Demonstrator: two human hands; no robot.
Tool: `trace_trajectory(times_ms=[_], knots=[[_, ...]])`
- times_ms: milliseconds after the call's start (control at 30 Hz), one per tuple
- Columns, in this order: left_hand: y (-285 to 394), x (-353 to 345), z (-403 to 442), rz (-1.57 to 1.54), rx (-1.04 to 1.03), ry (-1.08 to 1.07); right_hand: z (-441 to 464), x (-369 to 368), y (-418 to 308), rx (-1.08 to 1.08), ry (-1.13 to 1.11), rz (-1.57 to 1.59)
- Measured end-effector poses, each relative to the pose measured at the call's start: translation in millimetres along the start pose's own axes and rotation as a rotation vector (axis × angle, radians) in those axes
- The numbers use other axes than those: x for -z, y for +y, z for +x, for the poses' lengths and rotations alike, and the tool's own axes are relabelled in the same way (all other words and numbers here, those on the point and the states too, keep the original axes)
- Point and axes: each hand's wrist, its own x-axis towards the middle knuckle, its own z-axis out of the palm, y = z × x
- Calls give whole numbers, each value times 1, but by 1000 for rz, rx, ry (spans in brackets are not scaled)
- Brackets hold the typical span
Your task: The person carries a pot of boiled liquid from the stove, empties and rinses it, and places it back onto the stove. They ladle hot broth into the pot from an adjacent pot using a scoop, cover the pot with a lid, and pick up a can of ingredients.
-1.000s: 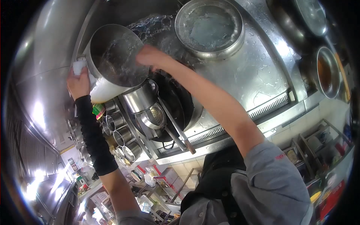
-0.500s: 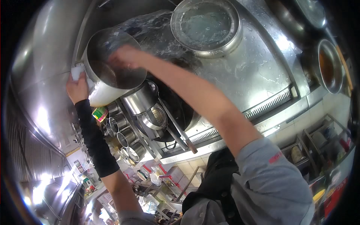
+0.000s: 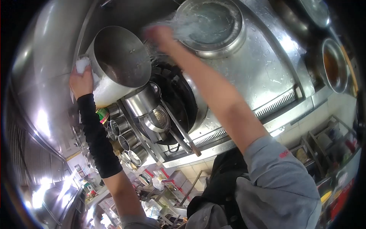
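A large metal pot (image 3: pixel 122 57) is tilted on its side at the upper left, its open mouth facing me, with a few small bits inside. My left hand (image 3: pixel 81 81) grips a white cloth (image 3: pixel 82 65) at the pot's left side. Between the pot and a round metal basin (image 3: pixel 209 27) of clear water is my right hand (image 3: pixel 158 35), smeared by motion, its fingers unclear. Blurred water streaks run from it toward the basin. Below the pot's mouth sits a small steel pot (image 3: pixel 142 102).
A black wok (image 3: pixel 179 103) lies under the steel pot, with a perforated ladle (image 3: pixel 161 117) beside it. Metal cups (image 3: pixel 127 141) hang at the counter's left edge. At the right stands a bowl of brown liquid (image 3: pixel 332 66). The steel counter (image 3: pixel 263 76) is wet.
My right hand has moved out of the pot, up and right toward the basin. Splashing water over the wok has mostly gone. My left hand stays at the pot's side.
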Motion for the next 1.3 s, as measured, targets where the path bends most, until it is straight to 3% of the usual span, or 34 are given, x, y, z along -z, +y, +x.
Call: trace_trajectory(times_ms=[67,167,200,233,267,300,333,400,433,467,533,600,633,667,733,767,833,867,900,967,1067,1100,1133,1200,1267,1300], knots=[[12,-4,3,-1,-14,-8,-65,-77,-58,-133,-391,96],[20,3,3,10,31,-54,-96,-55,-72,62,-369,-41],[19,6,3,7,38,-57,-96,-16,-66,292,-64,-139],[16,7,2,4,45,-61,-86,32,-56,308,93,-64],[11,6,0,-13,37,-32,-105,72,-86,149,364,-53],[5,6,-4,-24,25,-13,-75,122,-49,461,688,-393],[1,5,-7,-35,8,5,-46,159,-25,671,1153,-750],[-1,9,-12,-42,-12,15,-28,163,-24,321,1117,-366],[-1,12,-15,-44,-24,18,-17,167,-24,146,1083,-173],[-5,13,-15,-43,-5,15,33,167,27,-94,760,18],[-18,10,-12,-46,20,3,-5,57,5,-166,57,518],[-21,8,-12,-95,90,-18,-60,-58,-37,-103,-328,382],[-21,9,-11,-118,129,-22,-91,-95,-61,264,-478,-125],[-21,11,-10,-101,114,-10,-110,-126,-69,6,-619,8],[-21,12,-12,-81,95,20,-130,-118,-64,706,-577,-811],[-22,13,-14,-111,99,10,-132,-89,-61,694,-561,-955],[-24,17,-17,-165,117,-1,-128,8,-44,580,-23,-608],[-27,18,-19,-203,144,0,-109,63,-37,659,184,-942],[-31,19,-21,-234,164,-9,-94,100,-35,553,550,-717],[-36,17,-21,-253,178,-24,-46,168,-19,728,1264,-863],[-42,21,-23,-204,160,-5,-17,151,-26,43,924,112],[-44,19,-24,-194,139,19,4,140,0,-83,459,608],[-43,16,-23,-188,117,43,-7,92,-7,-176,138,614],[-42,16,-21,-168,146,13,-44,-20,-23,-121,-317,414],[-36,16,-19,-194,151,-14,-107,-113,-59,-26,-569,266],[-32,16,-20,-229,149,-19,-144,-135,-73,-161,-576,569]])
